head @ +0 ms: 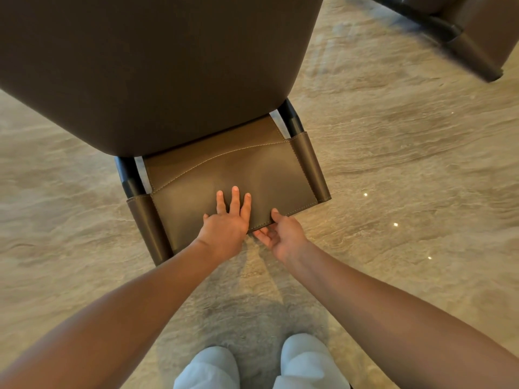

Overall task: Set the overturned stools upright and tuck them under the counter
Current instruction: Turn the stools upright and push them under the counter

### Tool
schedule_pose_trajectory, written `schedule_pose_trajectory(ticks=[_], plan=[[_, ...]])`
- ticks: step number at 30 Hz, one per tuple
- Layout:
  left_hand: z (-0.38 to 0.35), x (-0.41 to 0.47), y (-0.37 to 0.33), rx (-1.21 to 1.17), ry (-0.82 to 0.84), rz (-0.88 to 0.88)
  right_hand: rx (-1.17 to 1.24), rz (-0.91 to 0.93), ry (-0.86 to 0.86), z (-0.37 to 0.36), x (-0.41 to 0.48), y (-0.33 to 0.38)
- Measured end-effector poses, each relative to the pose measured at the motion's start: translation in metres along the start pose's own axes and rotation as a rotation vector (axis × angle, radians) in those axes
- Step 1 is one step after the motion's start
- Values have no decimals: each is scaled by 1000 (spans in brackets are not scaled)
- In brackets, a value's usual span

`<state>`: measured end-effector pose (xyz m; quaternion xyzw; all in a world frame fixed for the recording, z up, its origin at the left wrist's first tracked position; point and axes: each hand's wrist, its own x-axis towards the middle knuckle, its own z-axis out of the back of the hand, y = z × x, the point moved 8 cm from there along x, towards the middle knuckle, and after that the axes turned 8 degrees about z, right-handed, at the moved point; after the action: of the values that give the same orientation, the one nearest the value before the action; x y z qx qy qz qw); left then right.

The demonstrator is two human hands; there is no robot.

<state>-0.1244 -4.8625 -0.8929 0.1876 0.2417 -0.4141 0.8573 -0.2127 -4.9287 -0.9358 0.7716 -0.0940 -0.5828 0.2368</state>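
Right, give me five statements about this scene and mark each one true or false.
1. The left hand lies flat on the backrest, fingers straight. True.
2. The right hand hangs clear of the backrest. False: it grips the backrest's near edge, thumb on top and fingers curled beneath.
3. Part of a second stool shows at the top right. True.
4. The floor is dark carpet. False: it is pale and glossy, with a stone-like grain.
5. The person wears black shoes. False: the footwear is white.
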Motion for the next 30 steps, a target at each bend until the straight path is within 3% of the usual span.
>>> schedule_pose_trajectory(ticks=[14,30], plan=[[32,-25,20,-102,58,42,-67,-8,-61,-20,-54,23],[152,-93,54,-220,123,36,-27,-29,-79,-66,-168,96]])
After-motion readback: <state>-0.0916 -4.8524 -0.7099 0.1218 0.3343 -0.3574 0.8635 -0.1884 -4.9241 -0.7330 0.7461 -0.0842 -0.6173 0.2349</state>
